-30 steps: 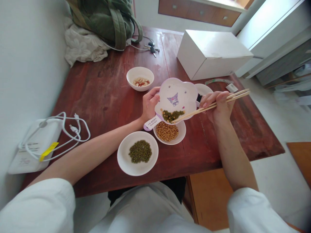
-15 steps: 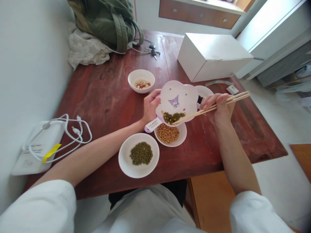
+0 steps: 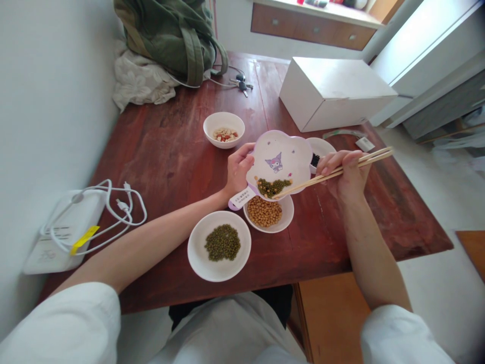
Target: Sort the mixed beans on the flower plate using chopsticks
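My left hand point(image 3: 239, 169) grips the rim of a flower-shaped plate point(image 3: 295, 156) with a purple edge, a cartoon print and a short handle. The plate is tilted toward me, and mixed green and tan beans point(image 3: 273, 187) lie along its lower edge. Closed around a pair of wooden chopsticks point(image 3: 333, 173), my right hand point(image 3: 344, 172) keeps their tips at those beans. Beneath the plate is a bowl of tan soybeans point(image 3: 264, 211), partly covered. Nearer me sits a white bowl point(image 3: 197, 247) of green mung beans point(image 3: 223, 242).
Farther back stands a bowl of peanuts point(image 3: 225, 134). A bowl with black beans point(image 3: 322, 146) is half hidden behind the plate and my right hand. A white box point(image 3: 333, 96), keys point(image 3: 242, 87), a green bag point(image 3: 170, 40) and a white device with cables point(image 3: 76, 222) surround them.
The whole view has shifted slightly, so everything appears a little lower and to the right. Both hands keep their holds, with the chopstick tips still at the beans.
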Action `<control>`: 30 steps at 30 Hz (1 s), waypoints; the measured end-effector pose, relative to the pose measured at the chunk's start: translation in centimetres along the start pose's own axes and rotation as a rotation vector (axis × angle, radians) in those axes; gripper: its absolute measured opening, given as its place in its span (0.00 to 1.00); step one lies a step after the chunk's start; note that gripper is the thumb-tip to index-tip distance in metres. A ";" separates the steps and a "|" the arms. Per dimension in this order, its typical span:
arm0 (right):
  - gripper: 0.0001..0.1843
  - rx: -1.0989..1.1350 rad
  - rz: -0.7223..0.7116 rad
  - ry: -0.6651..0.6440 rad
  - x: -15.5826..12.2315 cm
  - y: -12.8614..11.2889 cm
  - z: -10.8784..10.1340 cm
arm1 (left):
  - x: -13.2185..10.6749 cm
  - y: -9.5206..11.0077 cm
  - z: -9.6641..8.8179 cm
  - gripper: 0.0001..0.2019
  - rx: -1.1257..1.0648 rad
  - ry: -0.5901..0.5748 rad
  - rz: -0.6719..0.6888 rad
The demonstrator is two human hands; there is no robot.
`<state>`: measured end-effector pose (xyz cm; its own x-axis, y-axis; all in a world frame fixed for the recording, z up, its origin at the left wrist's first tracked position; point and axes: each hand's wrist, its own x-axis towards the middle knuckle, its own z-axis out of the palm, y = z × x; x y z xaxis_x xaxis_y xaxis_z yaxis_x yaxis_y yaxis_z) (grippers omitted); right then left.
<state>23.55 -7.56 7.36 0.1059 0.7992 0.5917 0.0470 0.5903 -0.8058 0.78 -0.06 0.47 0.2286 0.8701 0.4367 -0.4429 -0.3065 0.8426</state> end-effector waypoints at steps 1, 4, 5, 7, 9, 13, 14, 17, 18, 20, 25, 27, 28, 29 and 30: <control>0.33 0.002 0.009 0.003 0.0 0.0 0.0 | 0.0 0.0 0.0 0.26 0.005 -0.001 -0.003; 0.33 0.012 0.017 0.020 0.0 0.0 0.2 | 0.0 -0.2 -0.1 0.25 0.011 -0.002 -0.001; 0.33 0.015 0.014 0.026 0.0 0.1 0.3 | 0.0 -0.2 -0.2 0.25 0.011 -0.003 0.001; 0.32 0.015 0.022 0.045 -0.1 0.1 0.5 | 0.0 -0.2 -0.2 0.26 0.015 -0.002 -0.001; 0.31 -0.001 0.043 0.066 -0.2 0.2 0.6 | 0.0 -0.1 -0.2 0.27 0.028 0.001 -0.012; 0.30 -0.041 0.065 0.083 -0.4 0.3 0.6 | 0.2 0.2 -0.1 0.28 0.031 0.018 -0.021; 0.30 -0.044 0.067 0.077 -0.4 0.3 0.6 | 0.2 0.3 0.0 0.28 0.023 0.025 -0.019; 0.28 -0.044 0.073 0.064 -0.5 0.4 0.4 | 0.2 0.4 0.0 0.28 -0.012 0.039 -0.016; 0.28 -0.041 0.071 0.060 -0.5 0.5 0.3 | 0.2 0.4 0.0 0.27 -0.020 0.041 -0.018; 0.28 -0.034 0.063 0.051 -0.5 0.5 0.3 | 0.2 0.5 0.1 0.28 -0.025 0.045 -0.022; 0.25 -0.050 0.065 0.039 -0.5 0.2 0.1 | 0.3 0.8 0.2 0.29 -0.002 0.059 -0.026; 0.26 -0.058 0.061 0.034 -0.5 0.1 0.1 | 0.3 0.8 0.2 0.29 -0.006 0.059 -0.027; 0.26 -0.058 0.057 0.028 -0.6 0.1 0.1 | 0.3 0.7 0.2 0.29 -0.010 0.059 -0.028; 0.26 -0.054 0.051 0.024 -0.6 0.1 0.0 | 0.2 0.7 0.1 0.28 -0.014 0.057 -0.030; 0.25 -0.046 0.045 0.021 -0.6 0.2 0.0 | 0.2 0.6 0.1 0.28 -0.017 0.055 -0.031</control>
<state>23.48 -7.93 6.87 0.1301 0.8217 0.5549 0.0875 0.5479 -0.8319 0.67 -0.10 1.13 0.1942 0.8991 0.3923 -0.4516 -0.2731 0.8494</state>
